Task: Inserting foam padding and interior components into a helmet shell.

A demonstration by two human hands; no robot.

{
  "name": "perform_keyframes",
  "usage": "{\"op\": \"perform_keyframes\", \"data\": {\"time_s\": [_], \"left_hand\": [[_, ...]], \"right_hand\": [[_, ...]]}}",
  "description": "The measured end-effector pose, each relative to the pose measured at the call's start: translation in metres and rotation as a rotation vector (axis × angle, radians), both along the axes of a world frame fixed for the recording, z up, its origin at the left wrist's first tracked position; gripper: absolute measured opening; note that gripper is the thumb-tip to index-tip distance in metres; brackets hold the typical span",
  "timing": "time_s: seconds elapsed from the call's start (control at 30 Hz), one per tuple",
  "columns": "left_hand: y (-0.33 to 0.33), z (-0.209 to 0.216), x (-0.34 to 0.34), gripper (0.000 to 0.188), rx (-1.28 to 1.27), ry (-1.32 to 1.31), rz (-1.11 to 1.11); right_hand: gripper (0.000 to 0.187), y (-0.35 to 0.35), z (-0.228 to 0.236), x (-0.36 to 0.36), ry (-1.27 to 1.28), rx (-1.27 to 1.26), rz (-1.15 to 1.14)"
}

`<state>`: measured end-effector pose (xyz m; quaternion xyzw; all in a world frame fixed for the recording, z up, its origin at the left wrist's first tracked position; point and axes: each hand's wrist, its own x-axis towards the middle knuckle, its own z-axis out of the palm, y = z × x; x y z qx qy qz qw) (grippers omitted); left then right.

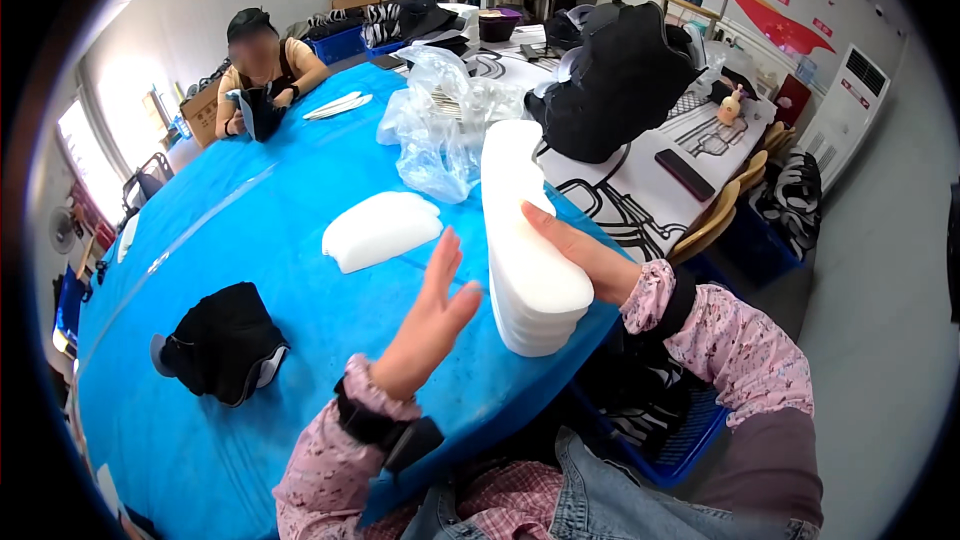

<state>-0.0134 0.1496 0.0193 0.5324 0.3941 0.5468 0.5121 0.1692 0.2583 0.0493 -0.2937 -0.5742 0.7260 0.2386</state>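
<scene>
A thick stack of white curved cap inserts (528, 250) stands at the right edge of the blue-covered table (330, 150). My right hand (585, 250) grips its right side, thumb across the top face; the other fingers are hidden. Just left of the stack my left hand (430, 325) is raised, fingers stretched and apart, with nothing in it. A smaller white insert (382, 230) lies flat beyond that hand. To the left, a black cap (225, 343) rests on the blue cover.
A clear plastic bag (440, 130) lies behind the stack. Piled black caps (615, 75) and a dark phone (685, 175) are on the patterned table at right. Across the table a person (265, 75) handles a dark cap. A blue basket (680, 430) sits below, beside my lap.
</scene>
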Motion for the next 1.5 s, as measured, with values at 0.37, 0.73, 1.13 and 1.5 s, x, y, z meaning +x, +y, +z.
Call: {"op": "perform_keyframes", "data": {"time_s": [0.37, 0.73, 1.13, 1.5], "left_hand": [[0.021, -0.02, 0.003, 0.092, -0.092, -0.066, 0.023], [0.015, -0.026, 0.02, 0.078, -0.318, -0.438, -0.116], [0.0, -0.018, 0.022, 0.077, -0.31, -0.254, -0.133], [-0.01, -0.026, 0.002, 0.057, -0.39, -0.271, -0.198]], "right_hand": [[0.073, -0.067, -0.117, 0.025, -0.006, 0.675, -0.286], [0.107, -0.091, -0.144, -0.02, -0.285, 1.064, -0.78], [0.059, -0.071, -0.128, 0.022, -0.222, 0.855, -0.859], [0.082, -0.06, -0.13, 0.041, -0.214, 0.859, -0.813]]}}
